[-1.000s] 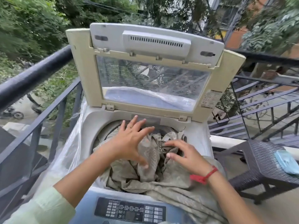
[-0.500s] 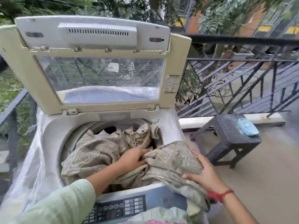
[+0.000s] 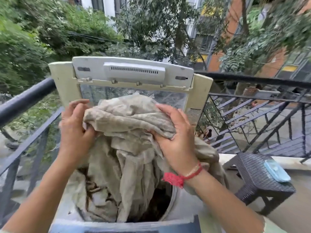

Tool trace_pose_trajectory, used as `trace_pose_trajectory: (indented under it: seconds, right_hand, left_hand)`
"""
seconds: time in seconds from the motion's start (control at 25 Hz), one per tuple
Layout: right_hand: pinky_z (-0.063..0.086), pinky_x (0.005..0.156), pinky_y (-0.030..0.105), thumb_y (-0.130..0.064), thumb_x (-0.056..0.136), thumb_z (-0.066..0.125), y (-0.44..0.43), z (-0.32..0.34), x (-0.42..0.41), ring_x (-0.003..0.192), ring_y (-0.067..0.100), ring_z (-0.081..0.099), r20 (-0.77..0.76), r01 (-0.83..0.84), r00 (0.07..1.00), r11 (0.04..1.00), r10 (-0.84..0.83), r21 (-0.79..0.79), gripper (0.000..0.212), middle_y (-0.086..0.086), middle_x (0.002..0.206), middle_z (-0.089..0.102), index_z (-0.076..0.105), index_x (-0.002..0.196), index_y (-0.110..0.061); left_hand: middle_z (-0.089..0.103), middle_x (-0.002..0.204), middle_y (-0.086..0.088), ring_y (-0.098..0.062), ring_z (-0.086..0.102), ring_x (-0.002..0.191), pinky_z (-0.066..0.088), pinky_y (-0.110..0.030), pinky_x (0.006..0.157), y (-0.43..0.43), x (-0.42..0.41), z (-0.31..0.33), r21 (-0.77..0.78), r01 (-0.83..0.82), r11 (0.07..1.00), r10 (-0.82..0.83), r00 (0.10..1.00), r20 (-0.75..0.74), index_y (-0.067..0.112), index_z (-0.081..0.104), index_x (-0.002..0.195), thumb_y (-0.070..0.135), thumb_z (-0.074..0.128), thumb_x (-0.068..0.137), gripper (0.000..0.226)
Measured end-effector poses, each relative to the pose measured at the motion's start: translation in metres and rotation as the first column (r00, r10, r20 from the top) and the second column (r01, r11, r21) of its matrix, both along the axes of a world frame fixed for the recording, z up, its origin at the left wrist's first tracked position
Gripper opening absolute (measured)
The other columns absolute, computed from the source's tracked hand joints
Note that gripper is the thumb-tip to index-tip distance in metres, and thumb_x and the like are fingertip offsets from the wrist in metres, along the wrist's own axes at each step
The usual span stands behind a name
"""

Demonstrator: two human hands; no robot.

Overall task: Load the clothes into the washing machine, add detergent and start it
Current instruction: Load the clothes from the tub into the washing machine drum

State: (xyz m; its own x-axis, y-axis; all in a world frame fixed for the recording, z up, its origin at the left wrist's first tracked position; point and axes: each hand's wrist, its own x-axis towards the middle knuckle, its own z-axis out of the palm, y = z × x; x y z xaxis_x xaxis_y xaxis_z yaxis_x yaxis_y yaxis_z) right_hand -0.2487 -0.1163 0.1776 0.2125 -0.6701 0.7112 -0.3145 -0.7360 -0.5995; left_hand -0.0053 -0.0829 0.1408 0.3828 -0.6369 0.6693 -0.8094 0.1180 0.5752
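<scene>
The cloth (image 3: 127, 118) is bunched between both hands, its tail hanging below them into the drum (image 3: 161, 204). The left hand (image 3: 75, 130) pinches one edge, the right hand (image 3: 176, 140) grips the other. Best to lower both together and tuck in the fold draped under the right wrist.

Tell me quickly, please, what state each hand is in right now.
Left hand: grips the left side of the beige cloth, held up above the washing machine.
Right hand: grips the right side of the same cloth.
</scene>
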Motion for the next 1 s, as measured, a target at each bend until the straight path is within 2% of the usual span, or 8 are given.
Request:
trace_pose_trajectory:
  seconds: [0.16, 0.28, 0.4, 0.56, 0.64, 0.72, 0.84, 1.0]
  right_hand:
    - [0.041, 0.095, 0.041, -0.049, 0.080, 0.056, 0.001, -0.066, 0.073, 0.107, 0.021, 0.054, -0.512, -0.029, 0.858, 0.992, -0.038, -0.123, 0.063, 0.001, 0.120, 0.054, 0.037, 0.134, -0.023]
    - [0.022, 0.110, 0.056, -0.041, 0.085, 0.051, -0.009, -0.171, 0.070, 0.132, 0.032, 0.035, -0.919, 0.068, 0.340, 0.969, 0.201, 0.237, 0.080, 0.014, 0.147, 0.031, 0.006, 0.147, -0.018]
    - [0.031, 0.109, 0.037, -0.030, 0.083, 0.063, -0.016, -0.208, 0.030, 0.134, 0.032, 0.034, -0.812, 0.159, -0.006, 0.802, 0.584, 0.576, 0.086, 0.021, 0.149, 0.024, 0.009, 0.146, -0.008]
    - [0.016, 0.114, 0.033, -0.039, 0.084, 0.061, -0.040, -0.163, -0.030, 0.139, 0.023, 0.026, -0.855, 0.115, 0.303, 0.874, 0.421, 0.471, 0.067, 0.005, 0.154, 0.022, 0.032, 0.143, -0.026]
    - [-0.001, 0.114, 0.045, -0.056, 0.076, 0.061, -0.063, -0.142, -0.077, 0.144, 0.026, 0.008, -0.945, 0.334, 0.305, 0.916, 0.118, 0.222, 0.089, -0.002, 0.157, -0.003, 0.009, 0.146, -0.037]
    - [0.009, 0.114, 0.048, -0.065, 0.065, 0.066, -0.074, -0.136, -0.121, 0.143, 0.033, 0.007, -0.935, 0.572, 0.324, 0.757, 0.145, 0.316, 0.112, 0.000, 0.155, -0.009, -0.007, 0.145, -0.038]
    - [0.037, 0.101, 0.030, -0.036, 0.082, 0.066, -0.050, -0.156, -0.136, 0.128, 0.026, 0.042, -0.729, 0.498, 0.655, 0.612, 0.198, 0.614, 0.083, 0.006, 0.145, 0.040, 0.015, 0.147, -0.031]
    - [0.049, 0.077, 0.032, -0.017, 0.091, 0.044, -0.032, -0.147, -0.114, 0.099, 0.026, 0.062, -0.904, 0.614, 0.405, 0.773, -0.135, 0.159, 0.051, 0.006, 0.110, 0.067, 0.039, 0.136, -0.039]
  left_hand:
    - [0.052, 0.112, -0.001, -0.030, 0.053, 0.107, 0.047, -0.050, 0.089, 0.030, 0.054, -0.018, 0.110, -0.127, 0.986, 0.145, 0.974, -0.171, 0.022, 0.057, 0.107, 0.003, 0.064, 0.069, 0.044]
    - [0.043, 0.136, -0.007, -0.030, 0.043, 0.124, 0.040, -0.044, 0.099, 0.027, 0.049, -0.063, 0.450, -0.058, 0.891, 0.002, 0.992, 0.124, 0.031, 0.044, 0.134, -0.007, 0.054, 0.065, 0.079]
    - [0.015, 0.156, -0.010, -0.029, 0.019, 0.142, 0.019, -0.038, 0.114, 0.023, 0.013, -0.142, 0.829, 0.028, 0.558, -0.473, 0.832, 0.290, 0.037, 0.023, 0.146, 0.007, 0.048, 0.076, 0.081]
    - [-0.010, 0.158, -0.007, -0.024, -0.005, 0.146, 0.004, -0.034, 0.118, -0.003, -0.008, -0.186, 0.982, 0.084, 0.170, -0.516, 0.856, 0.016, 0.030, -0.004, 0.150, 0.014, 0.046, 0.084, 0.084]
    - [-0.011, 0.158, -0.006, -0.024, -0.004, 0.146, 0.006, -0.035, 0.118, -0.021, -0.010, -0.181, 0.986, 0.093, 0.141, -0.490, 0.872, -0.012, 0.023, -0.002, 0.151, 0.025, 0.044, 0.091, 0.076]
    - [-0.007, 0.159, -0.004, -0.023, 0.003, 0.146, 0.015, -0.038, 0.117, -0.032, -0.012, -0.180, 0.984, 0.043, 0.171, -0.467, 0.883, 0.042, 0.020, 0.003, 0.151, 0.034, 0.043, 0.093, 0.072]
    - [-0.001, 0.159, 0.000, -0.025, 0.010, 0.145, 0.027, -0.040, 0.113, -0.039, -0.016, -0.174, 0.988, 0.019, 0.153, -0.457, 0.888, 0.053, 0.030, 0.000, 0.151, 0.021, 0.041, 0.092, 0.072]
    - [0.029, 0.151, 0.002, -0.019, 0.032, 0.136, 0.030, -0.027, 0.107, -0.043, -0.017, -0.125, 0.953, 0.248, 0.173, -0.475, 0.869, -0.140, 0.029, 0.027, 0.146, 0.018, 0.049, 0.090, 0.061]
